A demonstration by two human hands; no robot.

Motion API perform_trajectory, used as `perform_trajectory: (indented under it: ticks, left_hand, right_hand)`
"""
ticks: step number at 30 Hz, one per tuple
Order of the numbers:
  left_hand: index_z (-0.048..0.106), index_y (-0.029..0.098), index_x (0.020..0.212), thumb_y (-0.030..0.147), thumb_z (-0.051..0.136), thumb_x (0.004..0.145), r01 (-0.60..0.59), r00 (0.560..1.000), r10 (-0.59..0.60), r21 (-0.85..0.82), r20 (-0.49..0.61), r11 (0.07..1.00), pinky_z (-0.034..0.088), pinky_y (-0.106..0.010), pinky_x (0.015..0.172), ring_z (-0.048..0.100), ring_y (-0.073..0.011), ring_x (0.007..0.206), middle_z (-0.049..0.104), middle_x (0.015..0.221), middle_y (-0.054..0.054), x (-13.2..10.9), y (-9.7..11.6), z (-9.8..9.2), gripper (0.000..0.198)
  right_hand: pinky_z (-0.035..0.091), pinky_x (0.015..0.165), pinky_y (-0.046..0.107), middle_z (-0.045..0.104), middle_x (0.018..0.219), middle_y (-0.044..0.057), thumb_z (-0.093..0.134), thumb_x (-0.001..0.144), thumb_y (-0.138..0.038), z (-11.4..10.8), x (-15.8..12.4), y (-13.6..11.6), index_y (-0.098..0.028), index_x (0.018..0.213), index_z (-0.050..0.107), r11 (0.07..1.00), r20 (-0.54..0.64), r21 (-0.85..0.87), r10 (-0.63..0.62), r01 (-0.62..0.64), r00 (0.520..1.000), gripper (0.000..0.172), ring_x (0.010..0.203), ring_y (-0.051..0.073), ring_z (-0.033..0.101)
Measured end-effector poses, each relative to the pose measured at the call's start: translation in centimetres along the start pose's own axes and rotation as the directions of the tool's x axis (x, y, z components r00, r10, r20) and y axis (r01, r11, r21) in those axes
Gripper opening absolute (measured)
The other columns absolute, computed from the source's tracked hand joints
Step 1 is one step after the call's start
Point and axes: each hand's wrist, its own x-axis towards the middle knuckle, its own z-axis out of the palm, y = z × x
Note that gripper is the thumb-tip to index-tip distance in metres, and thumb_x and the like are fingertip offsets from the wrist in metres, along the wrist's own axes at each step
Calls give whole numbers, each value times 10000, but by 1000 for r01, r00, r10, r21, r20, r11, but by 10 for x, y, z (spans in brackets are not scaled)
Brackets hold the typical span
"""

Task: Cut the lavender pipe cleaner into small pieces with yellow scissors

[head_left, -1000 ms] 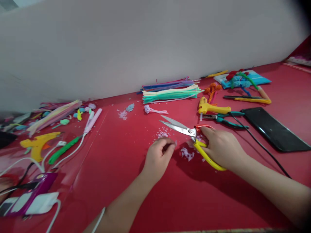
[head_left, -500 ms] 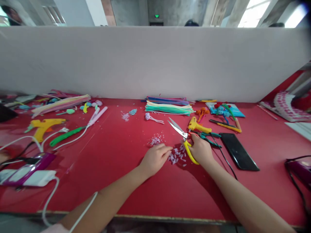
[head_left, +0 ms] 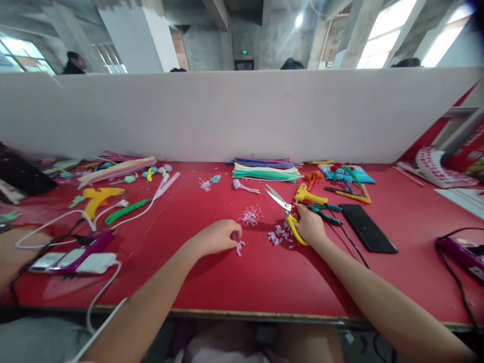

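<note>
My right hand (head_left: 310,225) is wrapped round the yellow handle of a pair of scissors (head_left: 290,218), whose blades are parted and point away to the left. My left hand (head_left: 221,236) is closed in a pinch over the red tabletop, with a few lilac snippets (head_left: 240,247) at its fingertips. Between the hands and near the scissors lies a loose scatter of larger lilac snippets (head_left: 279,235). Farther back is a heap of finer lilac clippings (head_left: 250,216). A lilac fuzzy piece with stems (head_left: 245,186) lies beyond them.
Bundles of pipe cleaners (head_left: 266,171) lie by the white partition (head_left: 242,116). On the right are a yellow glue gun (head_left: 308,194) and a phone (head_left: 368,228). On the left are another glue gun (head_left: 100,199), a pink-tipped wand with green handle (head_left: 128,209), and a corded power strip (head_left: 79,257).
My left hand has moved left, away from the larger lilac snippets, with a few snippets now at its fingertips. My right hand keeps hold of the scissors. The view has tilted up.
</note>
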Motion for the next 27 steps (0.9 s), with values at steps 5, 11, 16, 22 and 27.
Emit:
perform_trajectory:
  ticks: [5,11,16,22,27]
  left_hand:
    - [594,202,810,103,451,639,-46,999,46,16,28,999,349,-202,571,500,-117,668,540,820,-22,-5,3,10,244]
    - [582,183,800,107,433,668,-60,998,59,84,14,995,354,-212,580,503,-120,675,529,828,-35,-4,3,11,213]
    - [550,161,643,140,446,680,-47,999,50,138,-19,989,340,-244,599,500,-141,665,530,747,-44,3,4,18,113]
    - [522,163,583,100,443,632,30,999,-28,127,-21,991,315,-242,536,500,-137,592,551,651,-35,8,5,18,113]
    - [546,169,662,138,427,661,115,993,-116,67,-2,991,307,-212,484,512,-116,553,575,631,-16,8,-3,12,123]
  right_hand:
    - [278,516,235,608,718,47,406,742,-373,-1,-1,0,-169,839,525,1000,2,-1,23,-23,1000,256,637,154,552]
    - [275,522,241,607,720,56,403,742,-355,-1,-1,-3,-163,834,528,999,5,-4,40,-40,999,247,640,163,552]
    - [274,514,232,610,717,45,411,733,-352,-2,-1,-4,-171,840,528,999,25,8,35,-35,999,241,647,158,551]
    - [258,503,237,608,712,47,410,721,-349,-3,0,-4,-171,791,529,999,55,-7,37,-37,998,225,612,154,540]
    - [240,499,246,595,677,42,421,700,-357,-5,2,-4,-176,769,524,999,76,6,37,-37,996,220,582,153,522]
